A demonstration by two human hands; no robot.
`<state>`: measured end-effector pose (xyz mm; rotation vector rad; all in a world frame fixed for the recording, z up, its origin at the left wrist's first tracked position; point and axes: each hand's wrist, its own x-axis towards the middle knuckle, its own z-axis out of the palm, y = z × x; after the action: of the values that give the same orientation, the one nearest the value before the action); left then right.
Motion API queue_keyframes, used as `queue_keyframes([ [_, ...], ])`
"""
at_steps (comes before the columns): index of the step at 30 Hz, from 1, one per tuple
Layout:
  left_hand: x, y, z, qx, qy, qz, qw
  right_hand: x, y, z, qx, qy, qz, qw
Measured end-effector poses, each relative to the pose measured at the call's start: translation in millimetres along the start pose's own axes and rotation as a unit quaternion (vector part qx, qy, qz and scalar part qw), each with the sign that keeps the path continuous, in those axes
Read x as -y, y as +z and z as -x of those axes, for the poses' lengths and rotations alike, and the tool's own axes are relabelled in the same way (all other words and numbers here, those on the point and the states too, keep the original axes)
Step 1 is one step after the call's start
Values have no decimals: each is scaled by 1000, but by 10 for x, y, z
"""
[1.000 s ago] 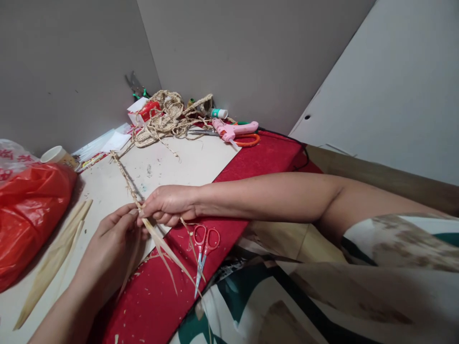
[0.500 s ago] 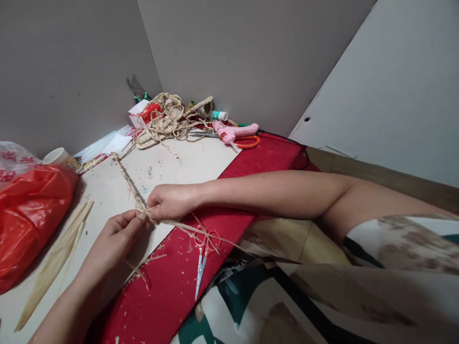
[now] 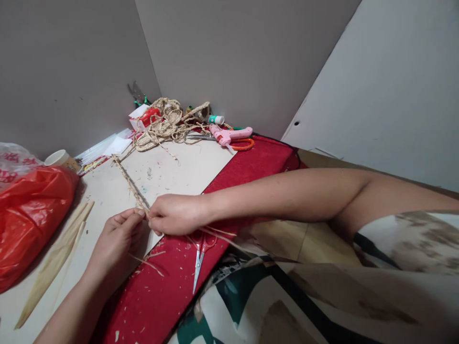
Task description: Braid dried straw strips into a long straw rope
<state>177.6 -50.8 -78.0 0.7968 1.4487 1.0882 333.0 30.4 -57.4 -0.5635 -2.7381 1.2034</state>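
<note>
A braided straw cord (image 3: 128, 181) runs down across the pale board to where my hands meet. My left hand (image 3: 120, 234) pinches the cord's near end between thumb and fingers. Close against it, my right hand (image 3: 174, 213) is closed on the straw strands (image 3: 218, 233), whose loose ends trail out to the right below my wrist. Another loose strand (image 3: 148, 263) hangs out beneath my left hand. Small scissors (image 3: 198, 263) with red handles lie on the red cloth, their handles partly covered by the strands and my right hand.
Coiled braid (image 3: 167, 124) lies heaped at the back beside a pink glue gun (image 3: 229, 134), orange-handled scissors (image 3: 244, 144) and a glue stick (image 3: 216, 119). At left are a red plastic bag (image 3: 39, 205), a paper cup (image 3: 60, 160) and dried husk leaves (image 3: 53, 267).
My right hand has shifted slightly down and right, turning knuckles-up over the strands. The strand ends have swung, and the one beneath my left hand now points further right.
</note>
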Motion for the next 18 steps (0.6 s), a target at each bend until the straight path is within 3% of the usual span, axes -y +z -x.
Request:
queue_keyframes([
  [5,-11,51,61,13,-5,42,999,55,149,105,-22,6,89,996],
  [9,-31,78,90,14,-11,27,999,122,-13,217,35,-45,117,991],
  [11,-57,80,96,13,-8,32,999,141,-150,224,-15,-43,98,994],
  [14,-95,78,103,16,-8,30,999,95,-272,114,-153,-25,43,987],
  [15,-101,78,104,19,-8,28,999,59,-273,52,-155,-20,8,988],
  [18,-98,71,100,32,-6,21,999,-65,-189,-141,-3,47,-162,986],
])
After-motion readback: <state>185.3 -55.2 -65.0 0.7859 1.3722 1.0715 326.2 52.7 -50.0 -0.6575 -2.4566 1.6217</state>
